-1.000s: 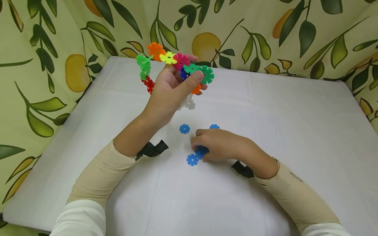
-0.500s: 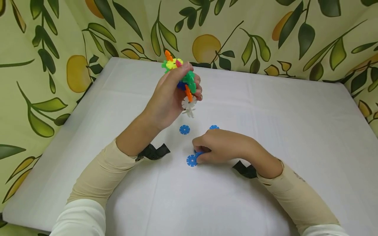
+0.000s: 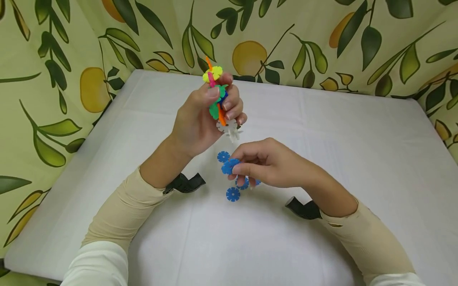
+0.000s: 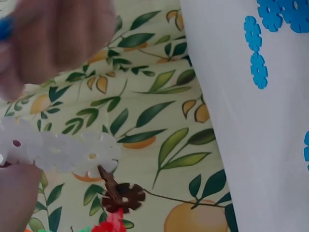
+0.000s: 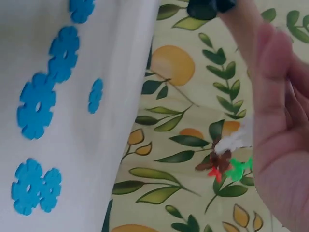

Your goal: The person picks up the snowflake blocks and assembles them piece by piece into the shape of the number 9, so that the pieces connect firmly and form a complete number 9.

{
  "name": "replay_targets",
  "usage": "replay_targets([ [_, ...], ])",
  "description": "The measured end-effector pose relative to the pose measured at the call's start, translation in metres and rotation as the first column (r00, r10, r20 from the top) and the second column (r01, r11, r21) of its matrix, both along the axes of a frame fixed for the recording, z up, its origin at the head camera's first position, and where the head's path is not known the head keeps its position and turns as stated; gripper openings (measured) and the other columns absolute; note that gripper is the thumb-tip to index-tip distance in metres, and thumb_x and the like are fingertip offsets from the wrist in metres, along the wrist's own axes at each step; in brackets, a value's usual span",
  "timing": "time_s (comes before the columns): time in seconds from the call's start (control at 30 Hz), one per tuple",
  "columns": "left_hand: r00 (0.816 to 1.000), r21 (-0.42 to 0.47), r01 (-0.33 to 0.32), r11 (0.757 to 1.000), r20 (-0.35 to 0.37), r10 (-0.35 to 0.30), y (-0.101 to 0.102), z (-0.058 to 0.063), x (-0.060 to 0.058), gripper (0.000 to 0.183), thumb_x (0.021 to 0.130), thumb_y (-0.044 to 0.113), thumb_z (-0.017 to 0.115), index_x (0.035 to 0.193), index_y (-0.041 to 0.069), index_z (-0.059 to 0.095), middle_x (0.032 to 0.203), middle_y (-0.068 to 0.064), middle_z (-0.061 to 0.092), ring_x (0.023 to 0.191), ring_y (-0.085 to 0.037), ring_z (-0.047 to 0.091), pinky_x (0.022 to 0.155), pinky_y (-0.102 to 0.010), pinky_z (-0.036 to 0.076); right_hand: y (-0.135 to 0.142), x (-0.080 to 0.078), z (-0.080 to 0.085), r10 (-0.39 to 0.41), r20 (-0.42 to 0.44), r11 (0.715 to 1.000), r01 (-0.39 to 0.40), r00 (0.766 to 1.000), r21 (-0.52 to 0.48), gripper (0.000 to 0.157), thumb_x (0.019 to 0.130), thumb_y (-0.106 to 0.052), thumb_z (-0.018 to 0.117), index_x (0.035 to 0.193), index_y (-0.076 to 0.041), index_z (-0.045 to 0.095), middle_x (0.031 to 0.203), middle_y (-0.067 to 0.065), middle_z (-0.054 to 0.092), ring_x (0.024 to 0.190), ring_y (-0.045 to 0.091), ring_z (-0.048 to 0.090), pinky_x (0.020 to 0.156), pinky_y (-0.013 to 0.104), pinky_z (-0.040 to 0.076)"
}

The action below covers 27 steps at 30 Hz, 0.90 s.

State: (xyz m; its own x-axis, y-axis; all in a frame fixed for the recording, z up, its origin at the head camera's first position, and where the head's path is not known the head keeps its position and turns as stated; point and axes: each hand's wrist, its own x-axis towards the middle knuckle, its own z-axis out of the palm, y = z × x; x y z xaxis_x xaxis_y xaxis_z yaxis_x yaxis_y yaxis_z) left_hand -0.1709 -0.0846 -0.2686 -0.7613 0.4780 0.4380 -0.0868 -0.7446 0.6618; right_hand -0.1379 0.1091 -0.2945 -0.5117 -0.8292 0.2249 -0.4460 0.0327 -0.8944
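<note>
In the head view my left hand [image 3: 200, 115] is raised above the table, gripping a chain of linked plastic snowflake discs between thumb and fingers. The yellow disc [image 3: 213, 74] sticks out at the top, with orange, pink, green and blue ones below it. White discs [image 3: 231, 130] hang at the bottom of the hand. In the left wrist view, a brown disc [image 4: 123, 198] joins the white row. Just below and to the right, my right hand [image 3: 275, 163] pinches a blue snowflake disc [image 3: 229, 166] with thumb and fingers. It is apart from the chain; whether it is one disc or more, I cannot tell.
Several loose blue discs [image 3: 233, 194] lie on the white-covered table [image 3: 340, 246] under the right hand, partly hidden by it. Black straps [image 3: 186, 183] stick out at both wrists. A leaf-and-fruit patterned curtain [image 3: 250, 24] stands behind the table.
My right hand has lifted off the table with a blue disc and moved up toward the left hand. The left hand has turned the chain, so the discs now show more edge-on.
</note>
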Motion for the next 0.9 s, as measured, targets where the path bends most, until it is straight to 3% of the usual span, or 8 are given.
replay_targets([
  [0.1,0.997,-0.023,0.028,0.999,-0.070,-0.029,0.001,-0.001,0.001,0.044,0.081,0.031,0.077,0.109,0.014,0.048,0.077,-0.002,0.044,0.070,-0.016,0.047,0.072,-0.032,0.040,-0.002,0.008,0.006,-0.122,-0.084,0.986,0.112,0.989,-0.120,0.009,0.091,0.007,0.068,0.094,-0.001,0.070,0.083,0.000,0.072,0.065,0.016,0.067,0.054,0.033,0.056],
  [0.23,0.988,-0.052,0.003,0.999,-0.152,-0.011,0.003,-0.002,0.003,0.046,0.081,0.034,0.076,0.110,0.014,0.047,0.077,-0.002,0.045,0.071,-0.016,0.047,0.074,-0.032,0.041,-0.005,0.016,0.009,-0.280,-0.247,0.945,0.221,0.928,-0.240,0.006,0.093,-0.002,0.071,0.087,-0.002,0.070,0.079,-0.002,0.071,0.066,0.010,0.068,0.057,0.029,0.056],
  [0.33,0.982,-0.056,-0.032,0.998,-0.188,0.021,0.006,-0.002,0.005,0.048,0.080,0.036,0.078,0.110,0.013,0.047,0.076,-0.003,0.045,0.070,-0.016,0.046,0.072,-0.032,0.041,-0.007,0.019,0.010,-0.343,-0.308,0.920,0.251,0.888,-0.301,0.020,0.098,-0.019,0.068,0.086,-0.003,0.069,0.079,-0.002,0.072,0.068,0.009,0.069,0.060,0.027,0.056],
  [0.43,0.974,-0.069,-0.074,0.995,-0.220,0.057,0.008,-0.004,0.007,0.049,0.080,0.033,0.076,0.110,0.011,0.046,0.076,-0.004,0.044,0.069,-0.016,0.046,0.070,-0.032,0.041,-0.009,0.021,0.011,-0.368,-0.326,0.909,0.263,0.871,-0.322,0.035,0.100,-0.034,0.063,0.086,-0.002,0.068,0.080,-0.002,0.072,0.068,0.008,0.068,0.061,0.026,0.056],
  [0.67,0.942,-0.092,-0.196,0.976,-0.296,0.161,0.016,-0.011,0.009,0.037,0.081,0.020,0.063,0.111,0.008,0.043,0.075,-0.006,0.043,0.068,-0.019,0.045,0.068,-0.033,0.042,-0.011,0.023,0.010,-0.412,-0.316,0.884,0.290,0.855,-0.368,0.038,0.101,-0.036,0.062,0.083,-0.002,0.068,0.079,-0.001,0.072,0.069,0.009,0.069,0.060,0.027,0.056],
  [0.77,0.923,-0.076,-0.253,0.965,-0.318,0.217,0.020,-0.012,0.010,0.035,0.082,0.019,0.061,0.110,0.008,0.042,0.075,-0.007,0.042,0.068,-0.020,0.044,0.068,-0.033,0.042,-0.013,0.025,0.007,-0.408,-0.279,0.870,0.277,0.869,-0.409,0.037,0.100,-0.032,0.063,0.083,0.000,0.067,0.077,0.002,0.072,0.067,0.013,0.069,0.058,0.027,0.056],
  [0.9,0.905,-0.045,-0.302,0.952,-0.326,0.272,0.024,-0.014,0.013,0.030,0.084,0.017,0.055,0.108,0.009,0.042,0.077,-0.007,0.042,0.069,-0.020,0.044,0.068,-0.033,0.042,-0.018,0.025,0.002,-0.374,-0.190,0.843,0.247,0.908,-0.478,0.033,0.101,-0.023,0.064,0.083,0.005,0.065,0.074,0.008,0.070,0.063,0.016,0.067,0.054,0.027,0.054],
])
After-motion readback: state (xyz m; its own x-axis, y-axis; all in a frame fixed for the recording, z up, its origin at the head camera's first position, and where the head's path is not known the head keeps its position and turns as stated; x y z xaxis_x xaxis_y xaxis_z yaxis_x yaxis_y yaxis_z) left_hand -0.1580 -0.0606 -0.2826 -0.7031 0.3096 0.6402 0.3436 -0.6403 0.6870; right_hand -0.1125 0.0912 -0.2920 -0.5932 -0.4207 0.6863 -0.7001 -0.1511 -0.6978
